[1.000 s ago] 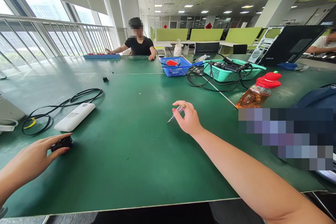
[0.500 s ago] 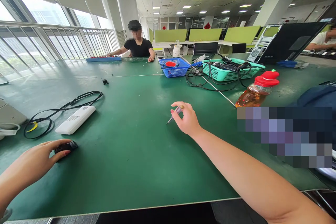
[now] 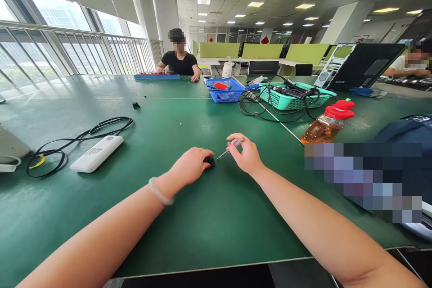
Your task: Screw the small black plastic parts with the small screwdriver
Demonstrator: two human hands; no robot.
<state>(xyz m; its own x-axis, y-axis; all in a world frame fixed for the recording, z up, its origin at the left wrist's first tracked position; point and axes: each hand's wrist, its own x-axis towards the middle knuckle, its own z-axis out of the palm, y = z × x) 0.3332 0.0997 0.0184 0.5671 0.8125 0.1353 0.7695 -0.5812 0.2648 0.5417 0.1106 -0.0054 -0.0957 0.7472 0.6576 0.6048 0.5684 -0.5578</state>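
Observation:
My left hand (image 3: 192, 164) is closed on a small black blocky part (image 3: 209, 160) low over the middle of the green table (image 3: 162, 234). The fingers cover much of this part, so its exact kind cannot be made out. To its right, my right hand (image 3: 247, 155) grips a small screwdriver (image 3: 232, 147) with a pale, see-through handle. The thin shaft slants down to the left, and its tip is close beside the black part. Whether tip and part touch, I cannot tell.
At left lie a white power bank (image 3: 97, 154) and a looped black cable (image 3: 67, 146). Farther back are a small black piece (image 3: 135, 105), a blue basket (image 3: 225, 95) and a green basket (image 3: 286, 102) of cables. A red-capped bottle (image 3: 326, 126) leans at right. A person (image 3: 178, 60) sits opposite.
My left hand has carried the black part from the table's left side to the middle, beside the screwdriver tip. The person opposite has shifted the long blue tray to the right.

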